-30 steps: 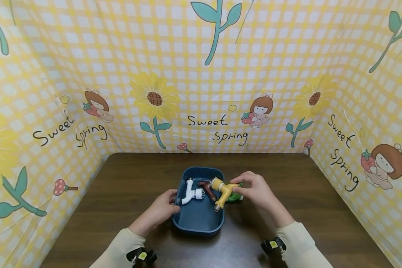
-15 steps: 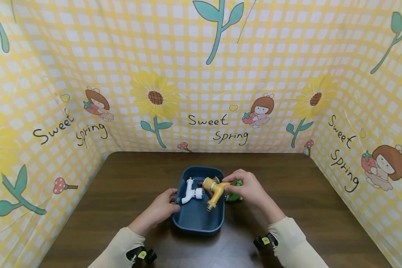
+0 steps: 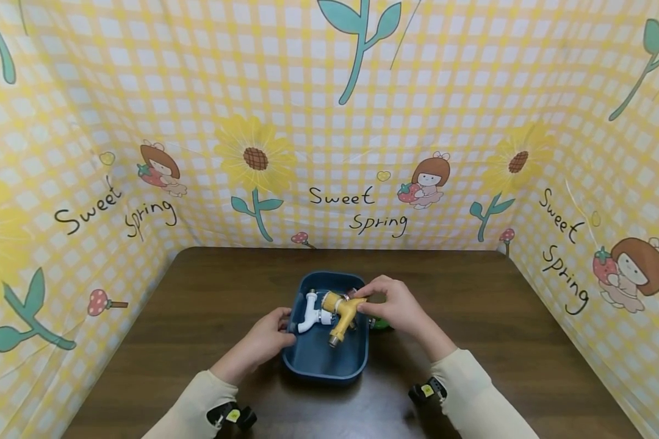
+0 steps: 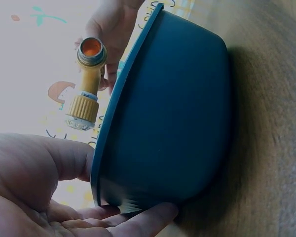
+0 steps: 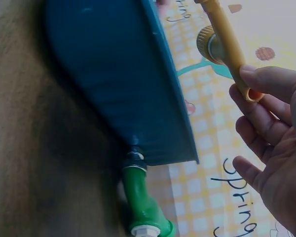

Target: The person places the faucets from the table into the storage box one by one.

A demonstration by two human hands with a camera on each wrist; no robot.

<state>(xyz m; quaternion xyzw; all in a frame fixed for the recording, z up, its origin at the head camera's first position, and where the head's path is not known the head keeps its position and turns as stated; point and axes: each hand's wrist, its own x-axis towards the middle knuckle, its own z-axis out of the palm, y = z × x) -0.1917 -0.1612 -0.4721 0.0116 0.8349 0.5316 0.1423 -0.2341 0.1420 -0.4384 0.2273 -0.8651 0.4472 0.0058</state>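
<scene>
yellow threaded tap (image 3: 346, 314), one: pinched at one end by the right hand (image 3: 398, 308), the nearer, and lying leftward from it above the blue tub (image 3: 324, 366), long axis slanting left and nearward; left hand (image 3: 263, 338) clamped on the tub's far-left rim.

Left hand (image 4: 44, 185) grips blue tub (image 4: 167, 108); yellow tap (image 4: 91, 79) above.

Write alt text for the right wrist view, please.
The right hand pinches one end of a yellow, branched tap over a dark-blue, round-cornered tub; a green, curved tap lies outside it on a brown wooden table.
</scene>
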